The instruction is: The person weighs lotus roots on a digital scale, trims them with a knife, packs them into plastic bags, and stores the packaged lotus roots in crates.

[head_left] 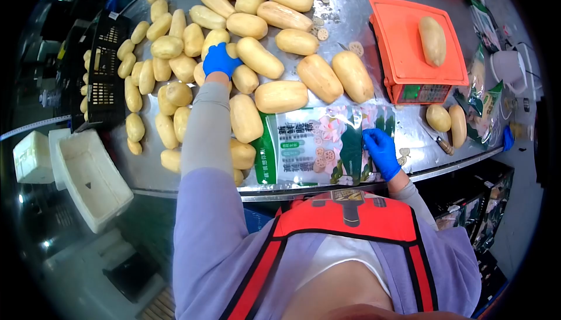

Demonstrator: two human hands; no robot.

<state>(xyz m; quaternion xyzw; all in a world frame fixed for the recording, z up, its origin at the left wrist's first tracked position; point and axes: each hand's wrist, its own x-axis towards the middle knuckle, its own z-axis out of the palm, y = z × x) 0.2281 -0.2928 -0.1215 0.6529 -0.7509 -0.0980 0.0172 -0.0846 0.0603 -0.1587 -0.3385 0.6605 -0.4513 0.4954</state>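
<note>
The peeled lotus-root pieces [259, 58] lie crowded on the metal bench [350, 16], mostly from its left edge to its middle and up toward the far edge. The left hand [221, 60], in a blue glove, is spread among them and rests over some pieces; its fingertips are partly hidden, so I cannot tell whether it grips one. The right hand [381, 154], also gloved, has bent fingers at the right end of a printed bag [304, 151], which lies flat along the near edge of the bench; whether it pinches the film or only touches it, I cannot tell. The pieces look wet and smooth, so I judge them to be slippery, firm and rather heavy for their size, and easy to bruise or snap if they fall. It seems best to take one across its thick middle, with thumb and fingers on opposite sides, not by the rounded ends. The bag is probably light, soft and ready to slide or fold, so it is better held near a corner or by its edge. Toward the right edge of the bench, an orange scale [403, 39] bears one single root [432, 40].
</note>
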